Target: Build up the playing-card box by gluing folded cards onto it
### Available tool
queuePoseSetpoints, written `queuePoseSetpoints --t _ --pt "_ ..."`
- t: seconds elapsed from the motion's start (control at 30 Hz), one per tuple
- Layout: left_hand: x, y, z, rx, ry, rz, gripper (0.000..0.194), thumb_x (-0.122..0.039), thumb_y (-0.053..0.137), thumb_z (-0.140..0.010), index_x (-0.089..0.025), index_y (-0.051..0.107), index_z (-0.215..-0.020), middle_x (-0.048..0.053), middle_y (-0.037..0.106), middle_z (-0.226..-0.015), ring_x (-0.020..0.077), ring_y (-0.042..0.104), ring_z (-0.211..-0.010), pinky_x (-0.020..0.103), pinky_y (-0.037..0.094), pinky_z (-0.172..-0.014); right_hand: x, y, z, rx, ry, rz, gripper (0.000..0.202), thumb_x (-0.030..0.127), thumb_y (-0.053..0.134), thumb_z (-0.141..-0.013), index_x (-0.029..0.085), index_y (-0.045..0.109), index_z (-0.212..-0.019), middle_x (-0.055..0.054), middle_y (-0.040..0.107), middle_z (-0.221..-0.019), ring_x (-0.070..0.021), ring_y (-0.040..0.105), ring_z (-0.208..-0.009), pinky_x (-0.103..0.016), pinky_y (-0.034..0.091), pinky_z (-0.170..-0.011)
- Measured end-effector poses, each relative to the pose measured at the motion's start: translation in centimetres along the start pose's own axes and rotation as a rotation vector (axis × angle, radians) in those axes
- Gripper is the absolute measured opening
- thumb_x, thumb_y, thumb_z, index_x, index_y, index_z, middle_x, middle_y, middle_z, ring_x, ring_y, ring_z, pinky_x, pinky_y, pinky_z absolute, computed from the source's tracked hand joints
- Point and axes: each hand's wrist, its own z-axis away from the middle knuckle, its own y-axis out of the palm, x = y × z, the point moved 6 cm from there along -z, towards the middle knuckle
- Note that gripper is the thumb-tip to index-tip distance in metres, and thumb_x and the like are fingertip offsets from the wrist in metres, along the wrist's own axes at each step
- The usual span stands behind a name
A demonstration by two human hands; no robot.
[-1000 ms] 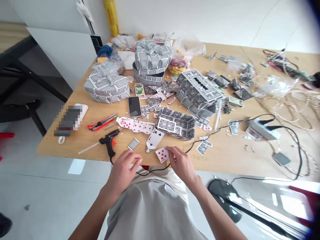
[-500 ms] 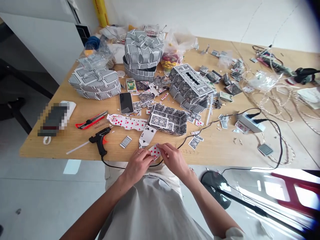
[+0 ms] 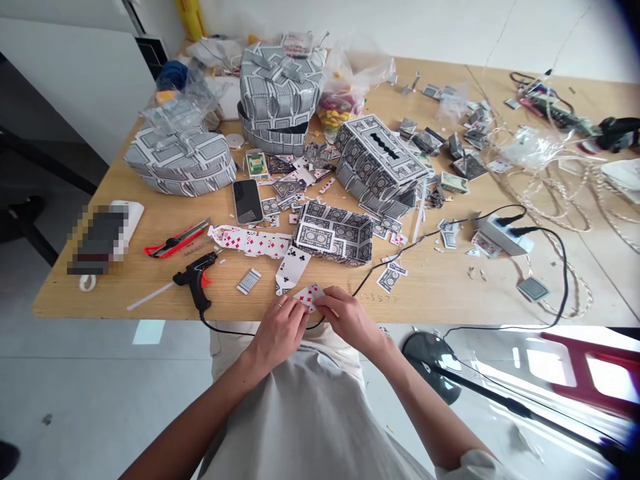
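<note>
Together the left hand [image 3: 280, 331] and right hand [image 3: 350, 320] — fingers curled — pinch one red-pipped playing card [image 3: 310, 295].

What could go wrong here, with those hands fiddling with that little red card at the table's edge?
The left hand and right hand pinch the small red card right over the table edge, so it might drop to the floor. The glue gun lies close to the left hand and may be hot. Its black cord hangs just beneath the hands and could snag.
</note>
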Motion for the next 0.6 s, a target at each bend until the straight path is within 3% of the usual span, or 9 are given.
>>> queuePoseSetpoints --t 0.2,0.4,0.6 --pt "0.0 0.3 -0.2 -0.006 0.05 -0.011 0.017 -0.02 0.052 -0.107 -0.018 0.069 -0.109 0.012 0.072 -0.108 0.0273 0.068 -0.101 0.043 0.057 -0.091 0.1 0.1 -0.2 0.03 -0.028 0.018 0.025 0.008 0.055 -0.104 0.021 0.076 -0.099 -0.008 0.07 -0.101 -0.021 0.07 -0.09 -0.033 0.059 -0.081" --pt "-0.1 1.0 -0.1 -0.015 0.091 -0.052 0.018 -0.017 0.055 -0.107 -0.021 0.072 -0.109 0.01 0.073 -0.103 0.0254 0.068 -0.095 0.041 0.057 -0.09 0.0 0.0 -0.5 0.049 -0.012 0.01 0.027 0.004 0.055 -0.101 0.021 0.076 -0.1 -0.007 0.07 -0.099 -0.0204 0.069 -0.089 -0.032 0.059 -0.081" --pt "-0.5 1.1 -1.1 0.057 -0.01 -0.08 0.02 -0.015 0.05 -0.105 -0.017 0.069 -0.099 0.011 0.071 -0.094 0.0281 0.068 -0.092 0.042 0.056 -0.083 0.3 -0.3 -0.7 0.11 0.011 0.013 0.03 0.001 0.051 -0.1 0.018 0.075 -0.103 -0.008 0.069 -0.099 -0.021 0.069 -0.091 -0.033 0.058 -0.083"
